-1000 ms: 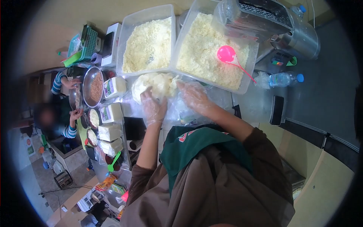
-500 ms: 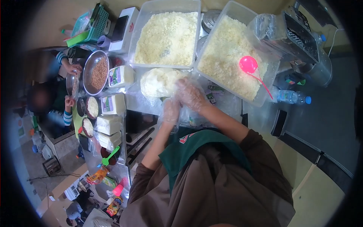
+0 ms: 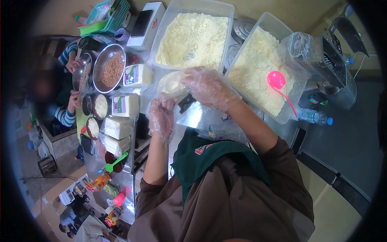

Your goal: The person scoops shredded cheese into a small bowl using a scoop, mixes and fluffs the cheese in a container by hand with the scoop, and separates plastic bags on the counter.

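Head camera, hands apart, right on pale mass, grips unclear, crumb-filled tubs, bowl of brown bits

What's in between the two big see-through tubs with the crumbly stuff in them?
Two round, silvery metal things sit between the left tub and the right tub. You can see them in the head view.

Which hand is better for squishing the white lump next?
Probably the right hand: its fingers are on the white lump's right end. The left hand is lower, closer to the green apron.
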Tool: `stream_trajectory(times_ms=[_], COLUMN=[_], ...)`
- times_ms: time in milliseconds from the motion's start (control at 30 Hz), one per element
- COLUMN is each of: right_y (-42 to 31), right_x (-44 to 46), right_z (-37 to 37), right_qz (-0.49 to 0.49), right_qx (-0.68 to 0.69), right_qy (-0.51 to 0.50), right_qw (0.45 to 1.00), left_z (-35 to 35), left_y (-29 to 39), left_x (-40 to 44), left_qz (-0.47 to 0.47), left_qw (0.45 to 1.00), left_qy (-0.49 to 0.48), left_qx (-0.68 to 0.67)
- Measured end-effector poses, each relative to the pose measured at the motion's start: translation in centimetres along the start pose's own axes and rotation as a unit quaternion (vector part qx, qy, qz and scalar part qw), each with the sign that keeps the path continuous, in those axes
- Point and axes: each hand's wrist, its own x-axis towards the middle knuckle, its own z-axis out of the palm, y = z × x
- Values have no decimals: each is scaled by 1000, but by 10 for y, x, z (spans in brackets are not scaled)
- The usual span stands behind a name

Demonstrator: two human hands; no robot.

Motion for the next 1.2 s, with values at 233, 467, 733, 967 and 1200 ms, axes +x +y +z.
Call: stream_trajectory(times_ms=[233,467,733,967,1200], right_y=[-11,9,35,28,14], right_x=[19,49,33,23,-39], right_z=[-7,-2,-4,-15,-110], right_qz=[65,10,-38,72,173], right_qx=[-2,247,-46,2,-8], right_qy=[-87,15,-17,-20,28], right_qw=[994,969,998,997,984], left_z=[19,26,38,44,44], left_y=[19,-1,-33,-20,-26], left_x=[-6,-14,-16,-15,-37], left_qz=[3,67,-54,-104,-64], left_qw=[999,997,980,964,934], left_qy=[30,-14,-19,-32,-191], left_qx=[-33,37,189,244,295])
